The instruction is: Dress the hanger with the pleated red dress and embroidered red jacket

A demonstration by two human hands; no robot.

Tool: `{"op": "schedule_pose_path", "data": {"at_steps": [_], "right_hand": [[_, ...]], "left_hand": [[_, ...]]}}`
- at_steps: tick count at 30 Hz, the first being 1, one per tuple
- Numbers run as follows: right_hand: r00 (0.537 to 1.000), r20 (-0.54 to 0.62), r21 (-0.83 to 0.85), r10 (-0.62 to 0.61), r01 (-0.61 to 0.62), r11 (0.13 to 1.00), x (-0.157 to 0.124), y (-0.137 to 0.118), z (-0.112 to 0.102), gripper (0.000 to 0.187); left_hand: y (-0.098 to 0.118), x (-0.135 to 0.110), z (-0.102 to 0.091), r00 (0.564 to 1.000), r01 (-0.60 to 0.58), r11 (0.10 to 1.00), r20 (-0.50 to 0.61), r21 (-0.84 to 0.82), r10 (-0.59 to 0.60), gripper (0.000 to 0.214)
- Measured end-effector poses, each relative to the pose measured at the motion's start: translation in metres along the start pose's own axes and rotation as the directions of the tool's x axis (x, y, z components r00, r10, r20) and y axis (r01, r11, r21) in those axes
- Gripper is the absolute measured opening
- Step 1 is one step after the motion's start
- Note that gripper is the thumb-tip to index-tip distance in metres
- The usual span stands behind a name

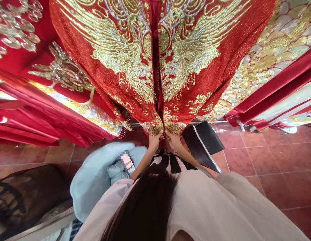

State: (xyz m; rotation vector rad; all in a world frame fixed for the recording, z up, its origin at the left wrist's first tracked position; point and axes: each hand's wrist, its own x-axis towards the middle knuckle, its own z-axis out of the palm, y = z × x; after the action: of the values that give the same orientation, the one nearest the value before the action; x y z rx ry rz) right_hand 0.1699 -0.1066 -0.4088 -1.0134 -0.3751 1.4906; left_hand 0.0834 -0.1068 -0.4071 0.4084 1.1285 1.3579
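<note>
A red jacket (160,60) with heavy gold and silver phoenix embroidery hangs in front of me, split by a dark red centre opening. My left hand (155,140) pinches the bottom hem of the left panel. Close beside it, my right hand (173,140) grips the hem of the right panel. Both hands meet at the lower end of the opening, fingers closed on the cloth. My hair and white top fill the lower middle of the view.
More red embroidered garments (32,83) hang at left and a gold-scaled one (276,50) at right. A pale blue garment (95,180) lies bundled at lower left. A black stand (203,144) rises just right of my hands. Red floor tiles (271,160) spread right.
</note>
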Motion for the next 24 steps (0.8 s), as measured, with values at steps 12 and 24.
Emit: {"op": "schedule_pose_path", "data": {"at_steps": [12, 24], "right_hand": [[1.000, -0.015, -0.277, -0.013, 0.009, 0.961, 0.014, -0.006, -0.009, 0.036], [0.988, 0.007, -0.571, 0.154, -0.123, 0.811, 0.014, -0.028, 0.017, 0.031]], "left_hand": [[-0.010, 0.013, -0.004, 0.989, -0.143, 0.988, -0.026, 0.060, 0.145, 0.041], [-0.010, 0.030, -0.016, 0.980, -0.179, 0.974, -0.061, 0.140, 0.189, 0.029]]}}
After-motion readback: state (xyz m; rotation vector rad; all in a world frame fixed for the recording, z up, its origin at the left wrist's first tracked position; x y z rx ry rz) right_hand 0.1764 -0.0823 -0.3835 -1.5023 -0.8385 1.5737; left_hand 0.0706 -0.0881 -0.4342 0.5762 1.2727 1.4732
